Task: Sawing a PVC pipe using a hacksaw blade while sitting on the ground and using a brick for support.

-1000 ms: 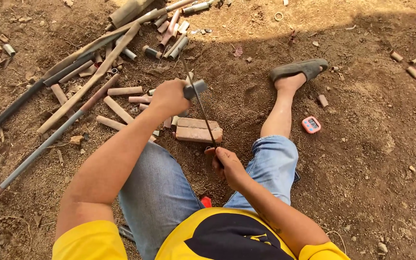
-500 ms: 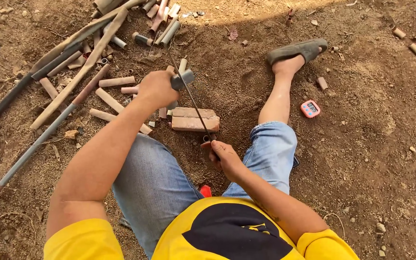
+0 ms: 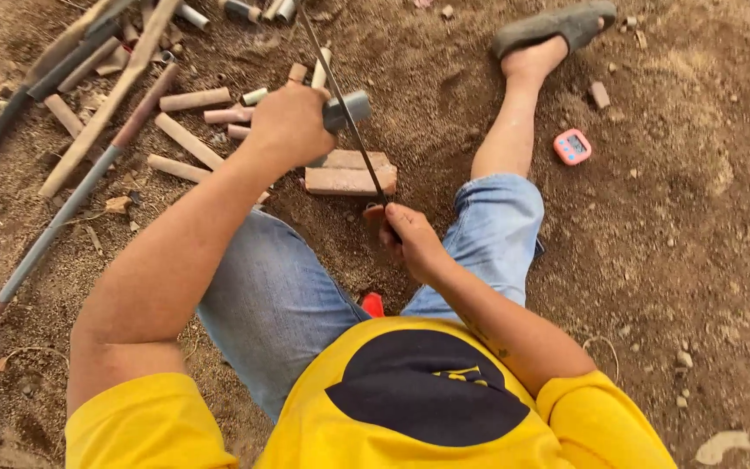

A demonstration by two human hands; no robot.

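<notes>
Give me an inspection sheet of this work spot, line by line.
Surface: bare brown dirt ground.
Job's things: short grey pipe piece over a brick; thin saw blade across it.
Clutter: cut pipe pieces, long poles, pink timer.
Grippers: left hand holds the pipe piece; right hand grips the blade's near end.
Cables: nothing seen.
Surroundings: scattered stones, sandal on the outstretched foot.

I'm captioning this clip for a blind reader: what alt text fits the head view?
Seated on bare dirt, a person's left hand holds a short grey pipe over a brick while the right hand draws a thin saw blade across it. Cut pipe pieces lie left, a small pink timer right.
</notes>
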